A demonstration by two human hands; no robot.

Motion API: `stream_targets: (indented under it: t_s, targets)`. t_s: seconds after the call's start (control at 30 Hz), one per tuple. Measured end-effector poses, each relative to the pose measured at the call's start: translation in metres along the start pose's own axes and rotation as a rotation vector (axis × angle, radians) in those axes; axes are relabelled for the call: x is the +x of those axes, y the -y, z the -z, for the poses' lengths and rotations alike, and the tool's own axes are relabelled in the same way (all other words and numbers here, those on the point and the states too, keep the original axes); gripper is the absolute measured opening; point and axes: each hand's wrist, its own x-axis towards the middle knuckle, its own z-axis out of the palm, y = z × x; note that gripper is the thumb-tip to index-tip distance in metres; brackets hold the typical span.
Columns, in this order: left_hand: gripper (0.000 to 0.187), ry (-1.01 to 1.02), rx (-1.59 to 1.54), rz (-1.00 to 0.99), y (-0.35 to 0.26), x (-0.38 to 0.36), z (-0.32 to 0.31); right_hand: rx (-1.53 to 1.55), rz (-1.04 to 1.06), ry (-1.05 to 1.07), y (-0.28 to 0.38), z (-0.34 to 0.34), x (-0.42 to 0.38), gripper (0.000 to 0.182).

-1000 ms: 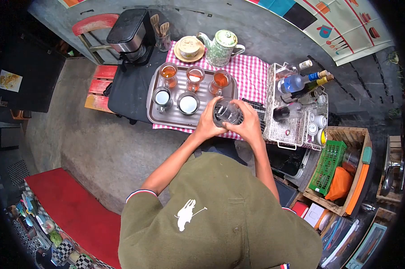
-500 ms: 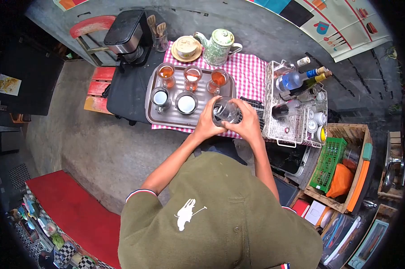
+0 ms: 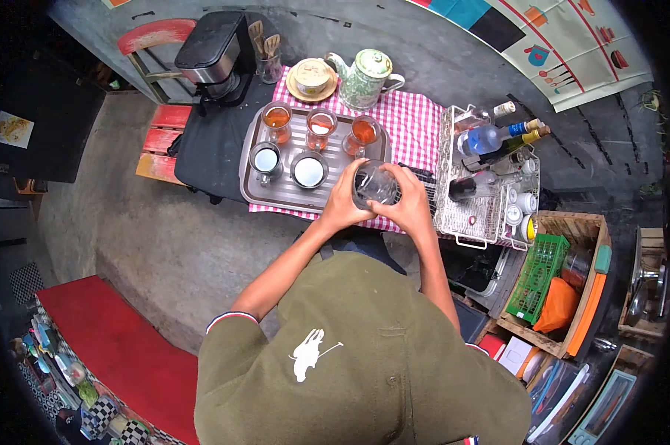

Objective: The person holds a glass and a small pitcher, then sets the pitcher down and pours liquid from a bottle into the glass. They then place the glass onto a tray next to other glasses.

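Between my two hands is a clear glass (image 3: 376,184), gripped around its sides near the tray's right front corner. My left hand (image 3: 345,196) curls around its left side, and my right hand (image 3: 410,196) around its right. The metal serving tray (image 3: 276,194) lies just to the left. On it stand three glass mugs of amber drink: a left one (image 3: 277,119), a middle one (image 3: 321,126) and a right one (image 3: 364,133). Closer to me are two glasses with white contents, one at left (image 3: 265,159) and one at right (image 3: 308,170).
Behind the tray are a green speckled teapot (image 3: 365,81) and a lidded bowl on a saucer (image 3: 311,79). A coffee maker (image 3: 215,59) stands at the left. To the right is a white wire rack (image 3: 453,215) with bottles. Wooden crates (image 3: 598,230) sit beyond it.
The view has shifted very slightly. The glass seems turned a little in my hands, which stay in nearly the same spot.
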Motion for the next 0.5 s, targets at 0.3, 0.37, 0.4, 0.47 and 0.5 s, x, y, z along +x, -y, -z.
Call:
stream_targets:
  t_s: [0.3,0.37,0.4,0.47,0.5]
  targets:
    - [0.104,0.018,-0.033,0.016,-0.0011,0.0018,-0.0015,-0.033,-0.011,0.023,-0.0051,0.0015,0.0002,0.068]
    - [0.104,0.027,-0.027,0.021,-0.0011,0.0022,-0.0011,-0.043,-0.009,0.023,-0.0059,0.0012,0.0002,0.068]
    - [0.105,0.027,-0.031,0.024,-0.0001,0.0021,-0.0013,-0.047,-0.003,0.024,-0.0069,0.0008,0.0006,0.068]
    - [0.105,0.027,-0.04,0.032,0.0011,0.0019,-0.0029,-0.056,0.007,0.026,-0.009,0.001,0.0012,0.068]
    - [0.105,0.029,-0.04,0.031,0.0006,0.0026,-0.0029,-0.069,0.008,0.028,-0.0085,0.0017,0.0017,0.067]
